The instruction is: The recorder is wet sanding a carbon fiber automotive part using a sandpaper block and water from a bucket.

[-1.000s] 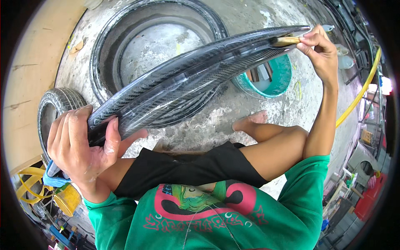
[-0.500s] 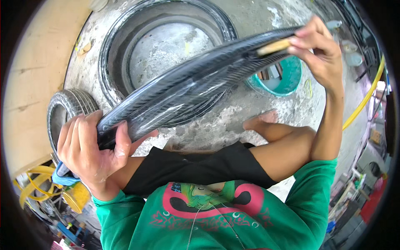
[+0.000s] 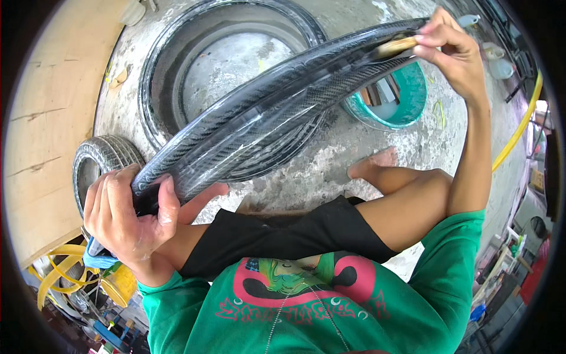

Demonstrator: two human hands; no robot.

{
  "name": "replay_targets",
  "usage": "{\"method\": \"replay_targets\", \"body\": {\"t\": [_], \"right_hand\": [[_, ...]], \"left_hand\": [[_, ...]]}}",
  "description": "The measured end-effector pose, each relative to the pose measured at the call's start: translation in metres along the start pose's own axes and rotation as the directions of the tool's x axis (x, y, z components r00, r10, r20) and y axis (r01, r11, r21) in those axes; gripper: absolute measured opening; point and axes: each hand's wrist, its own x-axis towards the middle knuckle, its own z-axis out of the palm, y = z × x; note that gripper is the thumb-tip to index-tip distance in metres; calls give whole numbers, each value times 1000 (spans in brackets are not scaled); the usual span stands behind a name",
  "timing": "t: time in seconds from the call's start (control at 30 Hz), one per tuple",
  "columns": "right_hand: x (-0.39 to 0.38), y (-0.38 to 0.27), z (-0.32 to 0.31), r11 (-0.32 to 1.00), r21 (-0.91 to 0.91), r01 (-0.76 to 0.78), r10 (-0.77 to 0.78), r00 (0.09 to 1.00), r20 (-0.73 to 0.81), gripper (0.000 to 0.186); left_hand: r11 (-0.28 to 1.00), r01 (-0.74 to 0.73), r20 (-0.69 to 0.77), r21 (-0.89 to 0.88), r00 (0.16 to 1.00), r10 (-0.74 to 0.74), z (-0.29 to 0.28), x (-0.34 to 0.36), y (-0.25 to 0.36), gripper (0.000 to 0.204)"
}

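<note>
I hold a long, curved, glossy carbon-fibre part (image 3: 253,121) diagonally across my lap. My left hand (image 3: 130,212) is closed on its lower-left end, with pale smears on the fingers. A blue cloth (image 3: 100,253) shows just below that hand. My right hand (image 3: 457,65) pinches a small tan piece (image 3: 395,46), perhaps wooden, at the part's upper-right end, inside its channel; whether the fingertips also grip the part is unclear. Beneath that end sits a teal bucket (image 3: 411,100) with cloudy liquid and several flat blocks in it.
A large black ring-shaped tub (image 3: 159,71) rests on the concrete floor (image 3: 295,171). A tyre (image 3: 100,153) leans by a plywood panel (image 3: 53,88) at left. A yellow bucket (image 3: 118,286) and yellow straps stand lower left, a yellow hose (image 3: 519,124) and clutter at right.
Both hands and the part shifted slightly. My right hand with the tan piece dipped inward along the channel half a second ago, then moved up to near the top of the picture.
</note>
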Motion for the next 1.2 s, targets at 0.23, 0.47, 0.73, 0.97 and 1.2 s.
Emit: {"method": "replay_targets", "body": {"t": [0.23, 0.47, 0.73, 0.97, 1.2], "right_hand": [[-16, 9, 3, 986, 137, -92, 96, 995, -24, 9], [-22, 20, -26, 989, 57, -135, 137, 990, -30, 10], [17, -29, 31, 988, 81, 130, -135, 989, 54, 14], [-14, 3, 9, 994, 105, 39, -41, 999, 22, 22], [-15, 0, -14, 999, 35, -18, 17, 1000, 26, 19]], "left_hand": [[1000, -13, 19, 8, 1000, 13, 0, 10, 17, 30], [999, -23, 1, -28, 1000, 23, 4, 9, 9, 30], [1000, 6, -9, 28, 1000, -6, -2, -2, 6, 29], [999, -20, 20, 27, 1000, 19, 1, 12, 17, 31], [999, -8, -37, -37, 999, 7, 6, 10, 7, 30]]}}
